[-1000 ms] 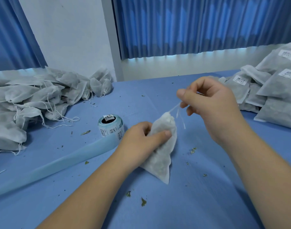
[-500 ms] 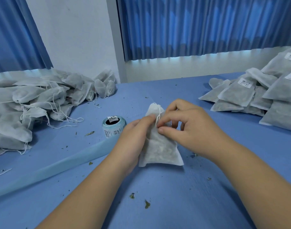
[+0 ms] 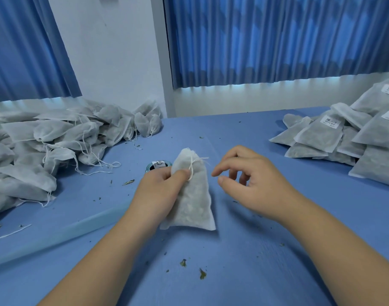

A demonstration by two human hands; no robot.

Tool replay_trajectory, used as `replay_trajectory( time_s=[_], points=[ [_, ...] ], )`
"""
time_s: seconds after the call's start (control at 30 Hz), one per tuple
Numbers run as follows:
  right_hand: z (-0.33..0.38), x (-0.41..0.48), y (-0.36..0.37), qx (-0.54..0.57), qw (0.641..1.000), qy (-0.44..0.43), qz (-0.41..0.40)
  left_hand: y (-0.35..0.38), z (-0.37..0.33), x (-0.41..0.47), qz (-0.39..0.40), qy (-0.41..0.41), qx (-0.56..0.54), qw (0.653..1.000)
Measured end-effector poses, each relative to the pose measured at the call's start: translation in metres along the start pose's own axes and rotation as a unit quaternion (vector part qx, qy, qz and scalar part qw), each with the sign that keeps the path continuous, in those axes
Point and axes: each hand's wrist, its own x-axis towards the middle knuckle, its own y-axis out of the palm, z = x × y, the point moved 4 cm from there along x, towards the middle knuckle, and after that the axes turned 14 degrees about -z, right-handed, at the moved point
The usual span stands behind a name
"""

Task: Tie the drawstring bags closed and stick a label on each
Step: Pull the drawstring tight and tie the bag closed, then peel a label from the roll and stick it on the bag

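Your left hand [image 3: 160, 191] grips the drawstring bag [image 3: 192, 195] upright on the surface [image 3: 244, 250], its neck cinched; your right hand [image 3: 253, 184] hovers beside it, holding nothing. Labelled bags [image 3: 334, 138] are stacked right; many unlabelled bags [image 3: 56, 138] wait left.

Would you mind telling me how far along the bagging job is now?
Done: a stack of labelled bags on the right. In hand: the left hand grips one bag, its string looking tied, no label visible; the right hand holds nothing. Left: label it from the roll, then the pile on the left.
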Motion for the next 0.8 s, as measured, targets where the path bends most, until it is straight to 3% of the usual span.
replay_trajectory(
  time_s=[0.13,0.3,0.43,0.6,0.8],
  points=[
    [0.0,-0.005,0.015,0.003,0.999,0.005,0.033,-0.042,0.018,-0.007,-0.078,0.039,0.106,0.991],
    [-0.004,-0.007,0.043,0.04,0.992,0.09,0.085,-0.081,0.037,-0.011,-0.136,0.042,0.112,0.983],
    [0.008,0.007,0.064,0.007,0.992,0.084,0.092,-0.102,0.04,-0.005,-0.177,0.115,0.143,0.967],
    [0.02,0.029,0.099,-0.015,0.99,0.098,0.097,-0.108,0.057,0.001,-0.207,0.061,0.174,0.961],
    [0.017,0.012,0.128,-0.08,0.989,0.035,0.122,-0.106,0.053,-0.011,-0.205,0.109,0.157,0.96]
  ],
)
